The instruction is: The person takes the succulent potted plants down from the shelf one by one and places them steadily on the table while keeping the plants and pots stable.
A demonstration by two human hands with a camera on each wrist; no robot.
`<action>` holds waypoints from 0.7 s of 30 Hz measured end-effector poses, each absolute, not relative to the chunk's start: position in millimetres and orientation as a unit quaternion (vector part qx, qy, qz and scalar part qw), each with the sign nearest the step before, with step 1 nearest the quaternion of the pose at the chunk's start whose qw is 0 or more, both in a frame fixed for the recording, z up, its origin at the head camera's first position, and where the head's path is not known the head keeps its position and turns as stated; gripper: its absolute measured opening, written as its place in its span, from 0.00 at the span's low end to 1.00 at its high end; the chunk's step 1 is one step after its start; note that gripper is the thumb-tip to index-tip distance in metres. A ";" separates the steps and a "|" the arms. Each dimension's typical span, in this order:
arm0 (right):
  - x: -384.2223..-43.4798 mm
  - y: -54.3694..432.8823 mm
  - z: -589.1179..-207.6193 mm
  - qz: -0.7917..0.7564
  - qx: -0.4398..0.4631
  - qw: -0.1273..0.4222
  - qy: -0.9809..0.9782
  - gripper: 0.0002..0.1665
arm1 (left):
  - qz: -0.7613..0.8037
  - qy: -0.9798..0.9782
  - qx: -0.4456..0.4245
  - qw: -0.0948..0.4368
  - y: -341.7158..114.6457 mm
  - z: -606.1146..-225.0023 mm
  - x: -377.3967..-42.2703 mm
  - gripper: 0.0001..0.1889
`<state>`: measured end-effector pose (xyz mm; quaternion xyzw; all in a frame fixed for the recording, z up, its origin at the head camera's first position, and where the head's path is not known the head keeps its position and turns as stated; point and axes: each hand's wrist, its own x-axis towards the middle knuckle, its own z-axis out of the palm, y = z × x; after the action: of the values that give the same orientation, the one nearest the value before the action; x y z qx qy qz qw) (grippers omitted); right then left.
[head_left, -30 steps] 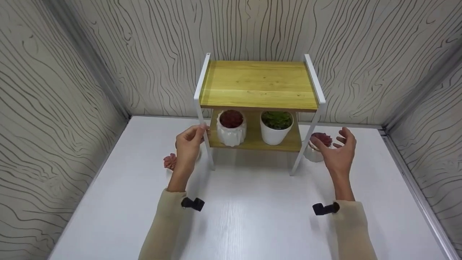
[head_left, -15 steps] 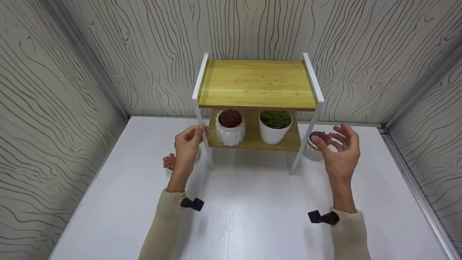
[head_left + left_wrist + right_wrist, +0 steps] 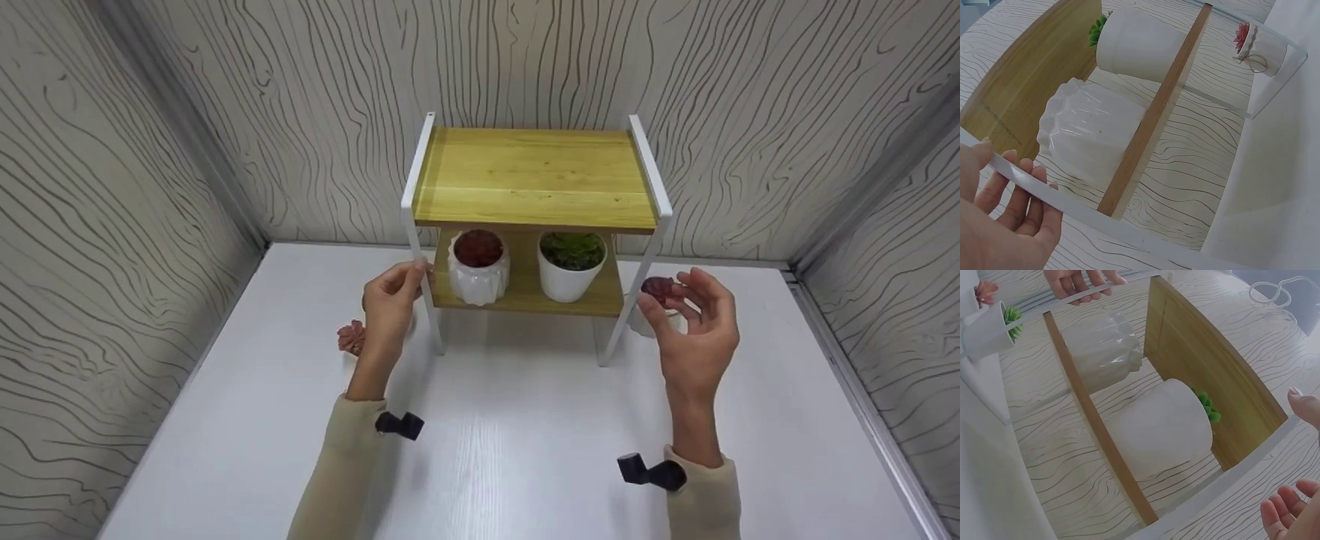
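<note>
A two-tier plant shelf point(image 3: 534, 176) with yellow wooden boards and white metal legs stands in the middle. My left hand point(image 3: 391, 300) grips its left front leg, thumb on one side and fingers point(image 3: 1016, 208) on the other. Beside the right front leg, my right hand point(image 3: 697, 334) is held with loosely bent fingers; its thumb tip point(image 3: 1304, 405) is right at the leg in the right wrist view, the other fingertips apart from it. On the lower board sit a fluted white pot point(image 3: 478, 283) with a dark red succulent and a smooth white pot point(image 3: 571, 281) with a green one.
Behind my right hand is a small pot with a red succulent point(image 3: 657, 289), its twine bow point(image 3: 1255, 62) visible in the left wrist view. A pink succulent point(image 3: 350, 337) shows beside my left wrist, its pot mostly hidden. Patterned panels point(image 3: 525, 60) enclose the white table point(image 3: 480, 450).
My right hand has shifted left and nearer me, its thumb coming to the shelf's right leg. My left hand keeps its grip on the left leg, and the shelf stays in place.
</note>
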<state>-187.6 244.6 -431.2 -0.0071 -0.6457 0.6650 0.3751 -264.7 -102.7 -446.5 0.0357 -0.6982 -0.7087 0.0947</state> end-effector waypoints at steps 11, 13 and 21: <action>-167.1 204.5 -419.2 0.600 -0.041 0.400 -0.691 0.39 | -0.713 -0.694 0.031 0.094 -103.0 -446.4 -263.9 0.16; -164.7 194.9 -416.8 0.588 -0.050 0.403 -0.699 0.41 | -0.713 -0.695 0.030 0.092 -102.4 -446.5 -263.8 0.17; -165.3 164.1 -423.6 0.569 -0.068 0.404 -0.713 0.46 | -0.707 -0.699 0.032 0.097 -101.7 -447.6 -262.7 0.15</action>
<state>-165.3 164.1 -423.6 -0.0679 -0.7132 0.5685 0.4044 -262.7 -101.7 -447.6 0.0323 -0.6993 -0.7075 0.0971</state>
